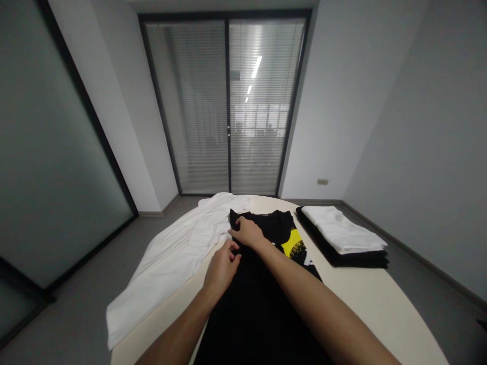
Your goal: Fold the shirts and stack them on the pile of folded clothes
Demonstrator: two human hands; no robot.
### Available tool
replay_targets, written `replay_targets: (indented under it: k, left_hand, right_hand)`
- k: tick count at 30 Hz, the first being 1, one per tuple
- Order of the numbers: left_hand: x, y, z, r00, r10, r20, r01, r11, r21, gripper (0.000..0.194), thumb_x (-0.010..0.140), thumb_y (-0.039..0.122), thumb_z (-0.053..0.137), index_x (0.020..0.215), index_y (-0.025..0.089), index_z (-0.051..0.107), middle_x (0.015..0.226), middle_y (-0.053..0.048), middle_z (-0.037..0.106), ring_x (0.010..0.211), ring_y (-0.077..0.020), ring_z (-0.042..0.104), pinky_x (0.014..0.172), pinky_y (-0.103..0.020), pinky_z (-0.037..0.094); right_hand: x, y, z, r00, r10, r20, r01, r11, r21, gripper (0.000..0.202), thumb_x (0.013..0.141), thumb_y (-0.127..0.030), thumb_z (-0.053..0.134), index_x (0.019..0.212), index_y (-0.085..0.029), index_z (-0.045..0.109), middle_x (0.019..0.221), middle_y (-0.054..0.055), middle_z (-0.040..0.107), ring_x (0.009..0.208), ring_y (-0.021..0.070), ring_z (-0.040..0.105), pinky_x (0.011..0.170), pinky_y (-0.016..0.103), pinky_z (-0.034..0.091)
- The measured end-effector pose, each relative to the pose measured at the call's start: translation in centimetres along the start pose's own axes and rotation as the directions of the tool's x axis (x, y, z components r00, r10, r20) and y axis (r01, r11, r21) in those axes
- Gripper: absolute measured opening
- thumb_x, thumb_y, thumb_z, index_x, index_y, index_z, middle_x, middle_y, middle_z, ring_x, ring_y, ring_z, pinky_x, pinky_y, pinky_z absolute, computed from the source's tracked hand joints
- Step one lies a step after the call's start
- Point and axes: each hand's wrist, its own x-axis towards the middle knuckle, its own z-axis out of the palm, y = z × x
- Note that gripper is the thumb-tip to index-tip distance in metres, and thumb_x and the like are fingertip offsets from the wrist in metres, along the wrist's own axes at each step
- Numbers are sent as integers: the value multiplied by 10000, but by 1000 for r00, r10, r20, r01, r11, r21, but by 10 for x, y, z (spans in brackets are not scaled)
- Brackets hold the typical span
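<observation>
A black T-shirt with a yellow and white print lies lengthwise on the table in front of me, its collar at the far end. My right hand reaches across to the shirt's far left corner. Its bent fingers and thumb close on the black cloth there. Just nearer to me, my left hand is at the shirt's left edge. The left fingers are loosely curled with the thumb apart, and I see no cloth between them. My forearms cover part of the print.
A white garment is spread along the table's left side, partly beside the black shirt. At the right lies a stack of folded black clothes with a folded white garment on top. The pale table has a rounded edge. Beyond stands a glazed door with blinds.
</observation>
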Motion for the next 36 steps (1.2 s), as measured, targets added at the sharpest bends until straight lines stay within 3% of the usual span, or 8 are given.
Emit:
replay_targets:
  k: [4, 8, 13, 20, 23, 26, 30, 36]
  left_hand:
    - [0, 1, 4, 998, 17, 64, -16, 1000, -23, 110, 818, 122, 601, 869, 219, 599, 738, 33, 637, 677, -139, 608, 670, -238, 437]
    - [-4, 8, 0, 995, 54, 79, -55, 998, 11, 135, 803, 108, 603, 882, 216, 583, 839, 16, 665, 713, -141, 612, 677, -239, 427]
    - [-13, 20, -11, 985, 90, 147, -122, 967, 225, 199, 785, 125, 638, 918, 224, 529, 809, 25, 635, 699, -161, 601, 653, -253, 380]
    - [-16, 30, 4, 956, 152, 252, -125, 985, -119, 119, 900, 181, 544, 997, 205, 609, 697, 45, 612, 583, -122, 577, 601, -225, 427]
    - [-20, 31, 7, 887, 311, 342, -284, 950, -128, 286, 905, 92, 484, 1098, 210, 660, 937, -15, 715, 837, -152, 659, 794, -265, 502]
    - [-24, 31, 6, 751, 489, 445, -507, 858, -88, 417, 884, 28, 479, 1195, 239, 660, 1192, -31, 696, 1102, -186, 615, 988, -333, 478]
    - [-27, 31, 3, 646, 551, 528, -631, 775, -36, 350, 904, 68, 531, 1154, 254, 690, 1271, -38, 653, 1176, -201, 580, 1029, -359, 478]
    - [-22, 22, 7, 789, 500, 357, -570, 812, 125, 409, 878, 102, 582, 1272, 211, 598, 1418, -102, 532, 1326, -257, 470, 1127, -460, 407]
  right_hand:
    - [11, -2, 11, 996, 92, -20, -93, 995, -45, 491, 735, -336, 757, 1164, -155, 602, 1113, 193, 701, 1047, 353, 670, 856, 412, 500]
    - [22, 16, 14, 987, 154, -47, -151, 987, 60, 291, 799, -201, 648, 1086, -164, 630, 1079, 160, 713, 1025, 294, 687, 847, 356, 505]
    - [29, 45, 20, 974, 225, -2, -217, 944, 246, 99, 862, -195, 570, 932, -168, 635, 757, 50, 702, 692, 178, 690, 628, 238, 505]
    - [27, 71, 12, 963, 268, 16, -247, 860, 447, 166, 944, -222, 480, 830, -170, 589, 519, -49, 519, 441, 101, 525, 454, 183, 427]
    - [28, 82, 6, 955, 296, -13, -255, 842, 476, 134, 952, -254, 496, 966, -160, 590, 596, -42, 563, 477, 96, 541, 459, 175, 429]
    - [28, 91, 6, 953, 304, -15, -263, 846, 464, 298, 923, -350, 583, 1132, -138, 564, 699, -5, 632, 542, 118, 598, 496, 204, 476]
    - [33, 93, 7, 967, 250, -53, -213, 901, 378, 512, 871, -397, 670, 1289, -136, 528, 894, 71, 712, 773, 180, 693, 700, 280, 550]
    - [48, 84, 5, 985, 104, -136, -82, 984, 156, 446, 886, -301, 631, 1308, -161, 598, 1321, 149, 628, 1237, 265, 581, 1058, 360, 421]
